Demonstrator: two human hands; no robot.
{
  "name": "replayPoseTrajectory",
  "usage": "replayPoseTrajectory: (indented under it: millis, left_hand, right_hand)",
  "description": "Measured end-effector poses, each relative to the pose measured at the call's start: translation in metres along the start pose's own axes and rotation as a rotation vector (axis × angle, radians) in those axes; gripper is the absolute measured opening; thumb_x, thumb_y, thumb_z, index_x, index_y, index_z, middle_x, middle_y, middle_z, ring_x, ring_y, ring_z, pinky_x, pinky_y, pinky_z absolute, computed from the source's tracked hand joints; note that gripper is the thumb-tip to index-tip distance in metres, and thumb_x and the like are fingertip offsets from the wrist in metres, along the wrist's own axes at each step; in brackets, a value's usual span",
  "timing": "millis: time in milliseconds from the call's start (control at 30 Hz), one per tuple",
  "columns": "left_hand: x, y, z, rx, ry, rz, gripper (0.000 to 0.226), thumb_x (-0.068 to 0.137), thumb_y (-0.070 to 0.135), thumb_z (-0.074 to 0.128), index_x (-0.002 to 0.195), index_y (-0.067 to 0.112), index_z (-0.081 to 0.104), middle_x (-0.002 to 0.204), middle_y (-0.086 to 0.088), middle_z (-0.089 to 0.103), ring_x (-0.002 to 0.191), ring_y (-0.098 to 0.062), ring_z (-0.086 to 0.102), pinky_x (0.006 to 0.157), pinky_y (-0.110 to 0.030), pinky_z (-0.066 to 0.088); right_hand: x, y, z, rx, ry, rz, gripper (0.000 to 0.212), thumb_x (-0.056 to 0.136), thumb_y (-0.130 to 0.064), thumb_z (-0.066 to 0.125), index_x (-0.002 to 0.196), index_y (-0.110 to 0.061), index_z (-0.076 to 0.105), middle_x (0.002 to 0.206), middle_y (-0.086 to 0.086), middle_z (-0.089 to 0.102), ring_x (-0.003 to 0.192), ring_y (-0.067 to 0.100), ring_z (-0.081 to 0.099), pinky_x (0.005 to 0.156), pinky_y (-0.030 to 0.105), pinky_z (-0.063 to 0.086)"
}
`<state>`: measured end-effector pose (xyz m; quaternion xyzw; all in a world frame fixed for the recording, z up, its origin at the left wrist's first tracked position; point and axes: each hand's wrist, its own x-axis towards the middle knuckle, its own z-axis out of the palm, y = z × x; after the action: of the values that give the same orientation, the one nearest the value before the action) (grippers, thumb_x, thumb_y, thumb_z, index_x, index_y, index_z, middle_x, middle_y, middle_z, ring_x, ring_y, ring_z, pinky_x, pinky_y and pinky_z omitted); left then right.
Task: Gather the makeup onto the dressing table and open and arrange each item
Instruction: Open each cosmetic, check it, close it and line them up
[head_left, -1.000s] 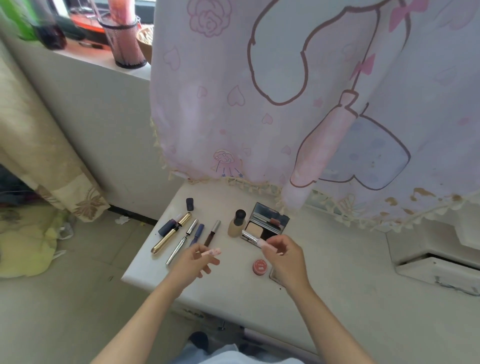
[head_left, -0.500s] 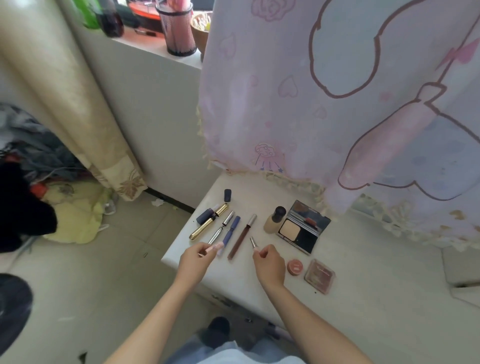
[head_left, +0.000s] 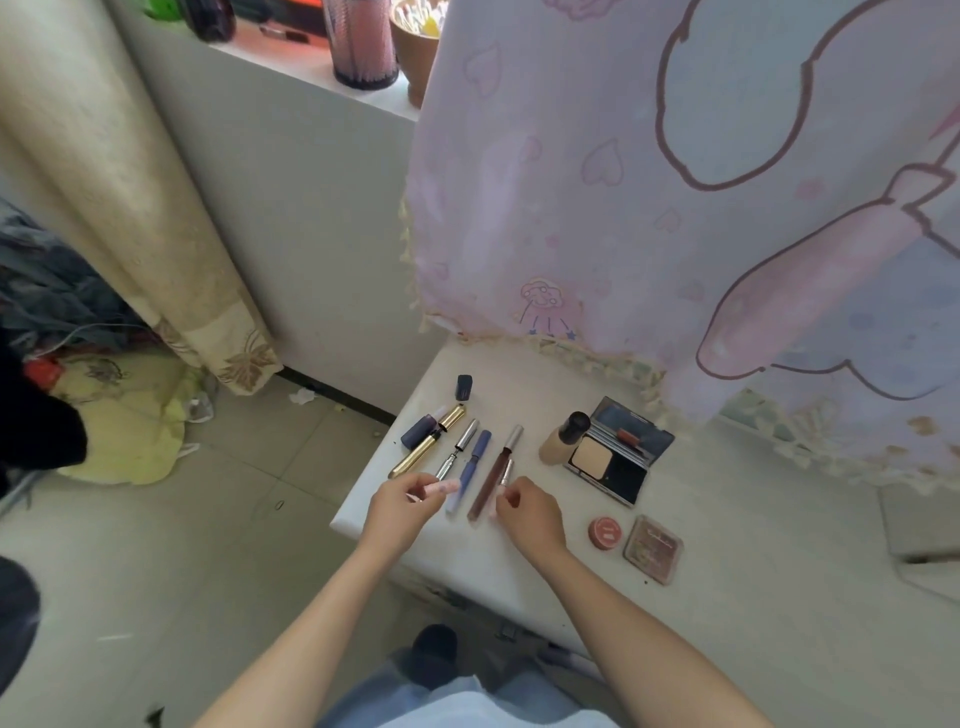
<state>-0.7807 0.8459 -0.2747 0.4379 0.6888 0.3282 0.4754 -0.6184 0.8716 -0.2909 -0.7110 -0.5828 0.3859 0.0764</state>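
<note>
Head view: white dressing table (head_left: 727, 571) under a pink cartoon-print curtain (head_left: 649, 208), with the makeup laid out in a row near the left edge.

- Left hand (head_left: 400, 501): narrow grip, thumb and fingers pinch a small pale pink tube piece (head_left: 442, 487), held just above the table edge.
- Right hand (head_left: 530, 512): fingers curled, tips pinch the lower end of a slim pink stick with a silver top (head_left: 505, 474). The stick lies along the table, touching or just beside a long brown tube with a silver cap (head_left: 493, 480); cannot tell which.

Row, left to right:
- dark blue lipstick tube (head_left: 420, 432)
- gold metal tube (head_left: 428, 448)
- thin silver wand (head_left: 457, 449)
- blue plastic tube (head_left: 471, 467)
- the brown tube

A small dark blue cap (head_left: 464, 387) stands behind them, apart.

Right of the row:
- beige foundation bottle with a black cap (head_left: 563, 439), lying down
- black powder compact (head_left: 618, 454), touching the bottle, lid open

Nearer the person:
- round red pot (head_left: 605, 533), shut
- square pink blush case (head_left: 653, 548), shut, just beside the pot
</note>
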Motion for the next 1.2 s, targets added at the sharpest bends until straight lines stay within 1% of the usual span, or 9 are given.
replayPoseTrajectory:
  millis: [167, 267, 333, 467, 633, 733, 833, 967, 1200]
  left_hand:
    - [0.008, 0.002, 0.006, 0.014, -0.032, 0.014, 0.002, 0.081, 0.017, 0.066, 0.08, 0.018, 0.064, 0.07, 0.006, 0.053, 0.066, -0.007, 0.046, 0.057, -0.016, 0.035]
    - [0.012, 0.008, 0.011, -0.014, -0.106, 0.021, 0.007, 0.081, 0.015, 0.067, 0.088, 0.015, 0.066, 0.082, 0.001, 0.059, 0.074, -0.01, 0.051, 0.061, -0.016, 0.039]
    - [0.012, 0.013, 0.013, -0.064, -0.14, 0.04, 0.009, 0.08, 0.011, 0.066, 0.089, 0.013, 0.067, 0.085, -0.002, 0.062, 0.078, -0.015, 0.052, 0.064, -0.019, 0.042]
    - [0.012, 0.021, 0.011, -0.089, -0.175, 0.072, 0.007, 0.079, 0.013, 0.068, 0.083, 0.018, 0.066, 0.085, -0.003, 0.062, 0.075, -0.015, 0.052, 0.066, -0.023, 0.044]
    - [0.013, 0.018, 0.006, -0.117, -0.205, 0.062, 0.014, 0.079, 0.011, 0.068, 0.083, 0.023, 0.063, 0.077, 0.003, 0.058, 0.07, -0.012, 0.05, 0.062, -0.018, 0.041]
    - [0.013, 0.014, 0.005, -0.141, -0.221, 0.064, 0.02, 0.079, 0.01, 0.068, 0.082, 0.029, 0.063, 0.079, 0.005, 0.06, 0.07, -0.011, 0.05, 0.064, -0.018, 0.042]
    - [0.013, 0.01, 0.007, -0.022, -0.194, 0.117, 0.021, 0.081, 0.01, 0.065, 0.096, 0.024, 0.062, 0.088, 0.008, 0.059, 0.065, -0.008, 0.045, 0.059, -0.011, 0.039]
    - [0.015, 0.003, 0.008, 0.069, -0.095, 0.112, 0.03, 0.085, 0.017, 0.061, 0.115, 0.017, 0.058, 0.104, 0.004, 0.057, 0.07, -0.004, 0.047, 0.06, -0.009, 0.038]
    - [0.007, 0.0, 0.011, 0.24, -0.13, 0.167, 0.03, 0.089, 0.023, 0.053, 0.118, 0.016, 0.056, 0.114, -0.001, 0.056, 0.067, -0.002, 0.046, 0.058, -0.006, 0.034]
  right_hand:
    - [-0.007, -0.008, -0.015, 0.088, 0.119, -0.04, 0.018, 0.092, -0.018, 0.046, 0.1, -0.01, 0.06, 0.092, 0.003, 0.059, 0.082, 0.014, 0.052, 0.065, 0.022, 0.039]
    - [-0.008, -0.016, -0.026, 0.104, 0.061, -0.135, 0.025, 0.089, -0.016, 0.052, 0.112, -0.011, 0.061, 0.108, 0.004, 0.063, 0.089, 0.012, 0.053, 0.078, 0.021, 0.041]
    - [-0.009, -0.02, -0.031, 0.12, 0.019, -0.173, 0.028, 0.087, -0.016, 0.056, 0.114, -0.013, 0.062, 0.11, 0.003, 0.064, 0.09, 0.012, 0.054, 0.08, 0.021, 0.042]
    - [-0.009, -0.023, -0.032, 0.099, -0.017, -0.22, 0.023, 0.084, -0.016, 0.061, 0.107, -0.013, 0.066, 0.1, 0.001, 0.066, 0.084, 0.011, 0.054, 0.067, 0.014, 0.04]
    - [-0.009, -0.024, -0.032, 0.065, -0.04, -0.224, 0.021, 0.083, -0.023, 0.064, 0.102, -0.013, 0.065, 0.092, -0.004, 0.062, 0.081, 0.009, 0.055, 0.066, 0.013, 0.041]
    - [-0.011, -0.026, -0.033, 0.155, -0.06, -0.186, 0.014, 0.081, -0.019, 0.067, 0.095, -0.015, 0.063, 0.088, -0.005, 0.06, 0.081, 0.01, 0.057, 0.065, 0.012, 0.042]
    - [-0.011, -0.025, -0.037, 0.221, 0.004, -0.149, 0.011, 0.082, -0.013, 0.066, 0.09, -0.016, 0.06, 0.081, -0.006, 0.058, 0.074, 0.007, 0.054, 0.063, 0.012, 0.04]
    - [-0.003, -0.019, -0.046, -0.006, 0.216, -0.09, 0.018, 0.087, -0.013, 0.057, 0.104, -0.006, 0.058, 0.093, 0.008, 0.064, 0.079, 0.015, 0.052, 0.067, 0.022, 0.038]
    - [0.017, -0.017, -0.032, -0.443, 0.259, -0.118, 0.019, 0.094, -0.007, 0.04, 0.107, 0.001, 0.052, 0.111, 0.017, 0.061, 0.1, 0.029, 0.058, 0.066, 0.029, 0.037]
